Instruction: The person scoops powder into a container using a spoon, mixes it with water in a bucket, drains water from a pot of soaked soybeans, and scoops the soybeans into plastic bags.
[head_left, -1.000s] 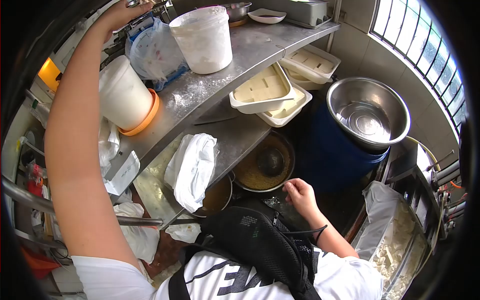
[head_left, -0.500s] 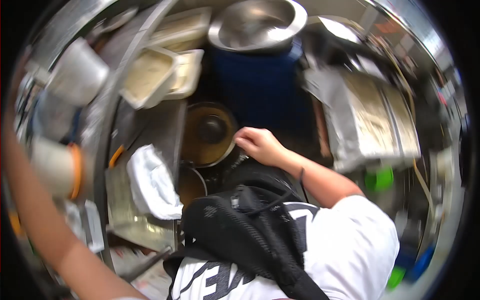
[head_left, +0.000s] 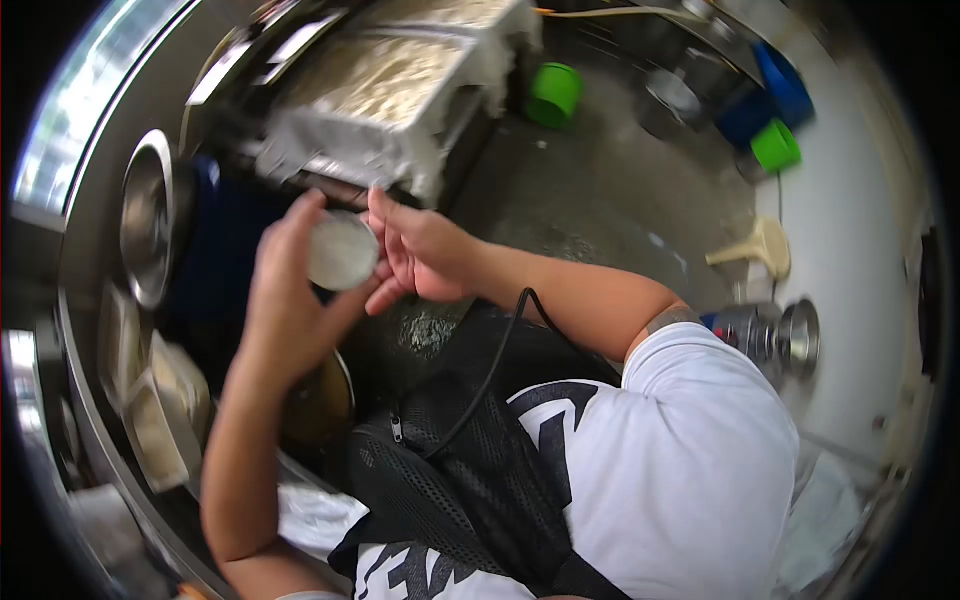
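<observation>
Small round container [head_left: 343, 252], pale face turned up toward the camera; held out in front of the body, between the two hands. What fills it, if anything, is too blurred to tell.

Left hand [head_left: 292, 280]: grasping the container, fingers along one side, thumb along the other.

Right hand [head_left: 428, 250]: palm partly upturned, fingers loosely spread and clasping nothing, just beside the container; contact cannot be told.

Black mesh bag [head_left: 445, 490]: worn across the front of a white shirt [head_left: 680, 440].

Round pan [head_left: 332, 395]: on the left, partly hidden by the left forearm.

Blue drum [head_left: 215, 245]: beyond the left hand, a steel basin [head_left: 150, 220] at its top.

Lined crate [head_left: 345, 155]: beyond both hands, holding pale, lumpy pieces [head_left: 390, 88].

Green container [head_left: 554, 93]: on the wet floor, right of the crate.

Blue tub [head_left: 785, 85]: farther off, near a second green container [head_left: 776, 147].
</observation>
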